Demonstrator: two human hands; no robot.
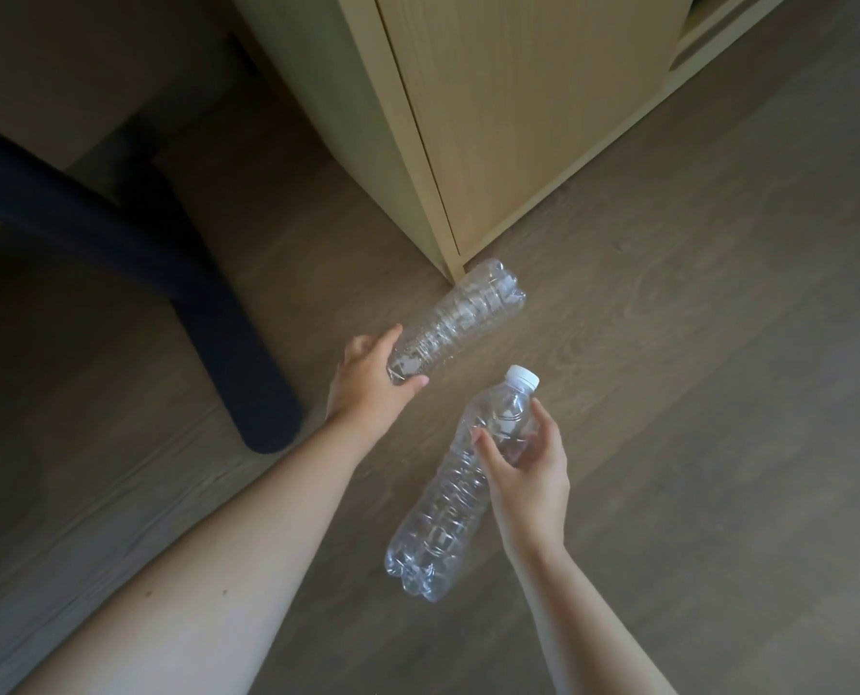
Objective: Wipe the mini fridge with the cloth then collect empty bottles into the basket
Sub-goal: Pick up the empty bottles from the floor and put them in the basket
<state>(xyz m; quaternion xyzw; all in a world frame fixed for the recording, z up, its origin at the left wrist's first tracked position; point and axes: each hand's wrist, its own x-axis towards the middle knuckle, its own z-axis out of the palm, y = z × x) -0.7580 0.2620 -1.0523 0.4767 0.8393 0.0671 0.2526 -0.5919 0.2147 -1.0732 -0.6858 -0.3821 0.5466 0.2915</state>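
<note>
Two clear, empty plastic bottles are in my hands above the wooden floor. My left hand (368, 378) grips the neck end of one bottle (463, 313), whose base points toward the cabinet corner. My right hand (528, 474) holds the second bottle (443, 509) near its shoulder; its white cap (522, 378) points up and its base hangs down toward me. No basket, cloth or mini fridge is in view.
A light wooden cabinet (518, 117) stands at the back, its corner close to the left bottle. A dark chair leg (207, 303) slants across the left. Grey-brown wood floor (693, 393) spreads to the right and front.
</note>
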